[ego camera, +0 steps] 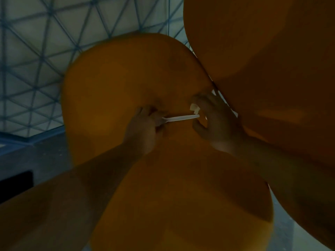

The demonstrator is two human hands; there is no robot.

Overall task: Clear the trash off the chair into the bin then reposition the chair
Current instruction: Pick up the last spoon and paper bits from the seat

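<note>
Head view, dim and close: orange chair seat (112, 84) filling most of frame, orange backrest (262, 51) rising at its right edge. Left hand (143, 127) over middle of seat, fingers curled round one end of white plastic utensil (181, 118); which end unclear, hidden in the grip. Utensil lying level just above seat, free end reaching toward right hand (215, 120). Right hand near seat's junction with backrest, fingertips pinching crumpled white scrap (194, 108), thumb curled just under utensil's tip; contact with tip impossible to judge. Pale floor (32, 51) with blue triangular line pattern beyond seat's far left edge. Bin out of frame.
</note>
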